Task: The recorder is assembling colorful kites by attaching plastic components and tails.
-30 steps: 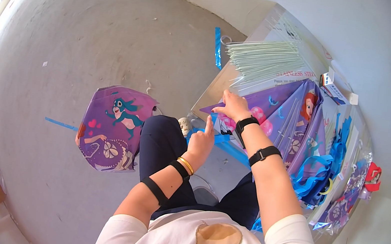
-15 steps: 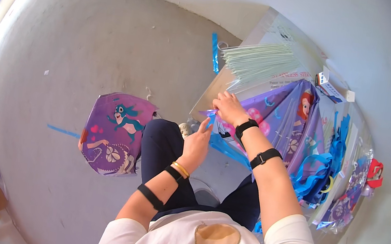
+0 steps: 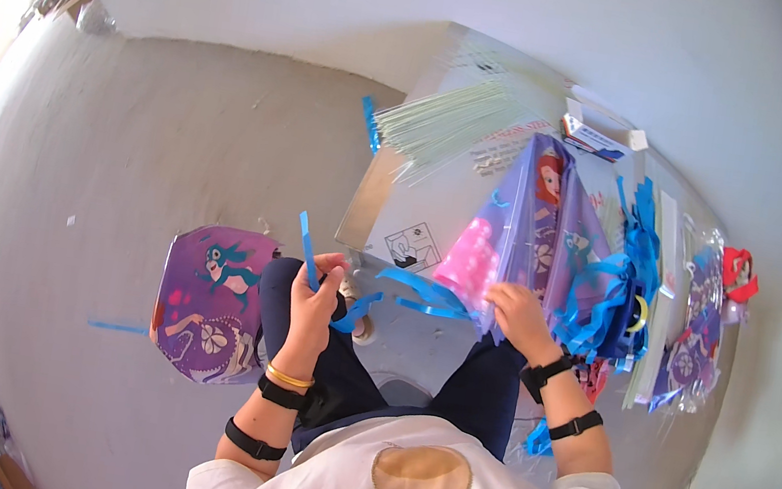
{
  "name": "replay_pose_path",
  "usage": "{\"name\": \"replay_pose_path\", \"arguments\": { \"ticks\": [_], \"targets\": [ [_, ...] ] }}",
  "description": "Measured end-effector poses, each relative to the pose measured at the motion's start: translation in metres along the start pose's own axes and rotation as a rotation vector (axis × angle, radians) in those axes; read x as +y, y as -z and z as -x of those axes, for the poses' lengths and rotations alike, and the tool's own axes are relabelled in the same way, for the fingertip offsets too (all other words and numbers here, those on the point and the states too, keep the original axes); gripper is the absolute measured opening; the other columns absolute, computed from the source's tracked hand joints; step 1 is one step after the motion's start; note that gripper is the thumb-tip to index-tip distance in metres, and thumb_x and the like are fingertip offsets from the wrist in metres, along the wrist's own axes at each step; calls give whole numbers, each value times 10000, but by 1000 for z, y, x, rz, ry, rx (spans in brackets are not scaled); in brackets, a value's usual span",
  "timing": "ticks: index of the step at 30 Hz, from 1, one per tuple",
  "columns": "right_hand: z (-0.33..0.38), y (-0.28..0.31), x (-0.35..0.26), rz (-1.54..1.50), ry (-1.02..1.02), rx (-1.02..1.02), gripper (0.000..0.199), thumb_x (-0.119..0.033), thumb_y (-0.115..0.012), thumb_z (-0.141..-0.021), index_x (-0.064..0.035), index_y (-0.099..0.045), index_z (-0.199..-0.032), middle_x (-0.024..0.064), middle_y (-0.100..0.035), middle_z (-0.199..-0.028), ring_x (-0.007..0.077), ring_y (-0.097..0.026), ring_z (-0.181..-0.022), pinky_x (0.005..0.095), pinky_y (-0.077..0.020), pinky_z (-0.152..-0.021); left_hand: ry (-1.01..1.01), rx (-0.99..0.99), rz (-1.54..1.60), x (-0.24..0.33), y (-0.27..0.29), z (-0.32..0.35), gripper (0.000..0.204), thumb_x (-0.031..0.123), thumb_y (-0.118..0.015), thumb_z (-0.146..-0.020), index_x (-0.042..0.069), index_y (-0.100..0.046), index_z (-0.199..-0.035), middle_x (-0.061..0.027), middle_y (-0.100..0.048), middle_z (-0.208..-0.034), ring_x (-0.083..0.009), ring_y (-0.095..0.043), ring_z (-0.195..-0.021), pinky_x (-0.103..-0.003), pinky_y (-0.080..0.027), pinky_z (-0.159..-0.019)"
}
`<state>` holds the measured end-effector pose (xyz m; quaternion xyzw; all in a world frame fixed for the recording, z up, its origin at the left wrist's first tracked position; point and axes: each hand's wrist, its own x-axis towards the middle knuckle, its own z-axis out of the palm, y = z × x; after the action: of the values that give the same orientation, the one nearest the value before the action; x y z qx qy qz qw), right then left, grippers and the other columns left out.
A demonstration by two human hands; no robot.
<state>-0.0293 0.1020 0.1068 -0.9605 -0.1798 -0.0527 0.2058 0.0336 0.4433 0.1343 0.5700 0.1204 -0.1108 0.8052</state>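
Observation:
My left hand (image 3: 313, 306) is closed on a blue strip (image 3: 308, 240), a flat ribbon whose end sticks up past the fingers. A further blue length dangles below this hand, over my knee. To the right, my right hand (image 3: 517, 316) pinches the lower corner of a purple printed sheet (image 3: 505, 223), which looks like thin fabric with cartoon figures and pink spots. The sheet hangs in folds over a large box (image 3: 365, 212). A blue ribbon (image 3: 424, 292) stretches leftward from near the right fingertips; whether that hand holds it too is hidden.
Thin pale rods (image 3: 449, 124) lie on the box, near a small open carton (image 3: 598, 134). Bunched blue ribbons (image 3: 611, 293) and a plastic-wrapped purple pack (image 3: 693, 340) are at the right. Another purple printed sheet (image 3: 215, 304) lies left of my knee.
My hands, close together before at the sheet's corner, have moved apart. The left went left with the blue strip; the right came down and nearer with the sheet's corner. The view has shifted.

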Motion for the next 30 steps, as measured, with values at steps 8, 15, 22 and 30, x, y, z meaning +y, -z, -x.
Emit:
{"name": "replay_pose_path", "arguments": {
  "ticks": [8,15,22,30],
  "targets": [
    [91,11,3,-162,-433,22,147,-87,-611,-789,-55,-659,-925,90,-640,-955,308,-575,-946,390,-462,-836,-92,-181,19,55,-58,35,203,92,-597,-911,25,-585,-1102,-14,-618,-960,19,-342,-514,-160,-232,-437],
    [15,76,-113,-898,-74,219,424,-207,-684,-832,-62,-559,-1210,121,-642,-1086,242,-596,-1059,349,-440,-914,-18,-505,117,78,-143,60,249,121,-611,-908,15,-573,-1129,-41,-623,-966,3,-346,-499,-165,-256,-432],
    [38,67,-151,-1139,-96,175,330,-230,-670,-856,-62,-558,-1117,60,-671,-928,113,-633,-868,295,-480,-743,-95,-596,114,95,-171,67,279,171,-597,-923,15,-561,-1151,-87,-597,-997,-7,-344,-467,-175,-255,-401],
    [159,83,-107,-668,-281,389,286,-277,-624,-897,-10,-627,-999,89,-665,-798,146,-654,-750,304,-471,-637,38,-756,315,100,-188,60,221,171,-549,-948,30,-595,-1112,-31,-626,-983,-16,-326,-442,-161,-254,-369]
  ]
}}
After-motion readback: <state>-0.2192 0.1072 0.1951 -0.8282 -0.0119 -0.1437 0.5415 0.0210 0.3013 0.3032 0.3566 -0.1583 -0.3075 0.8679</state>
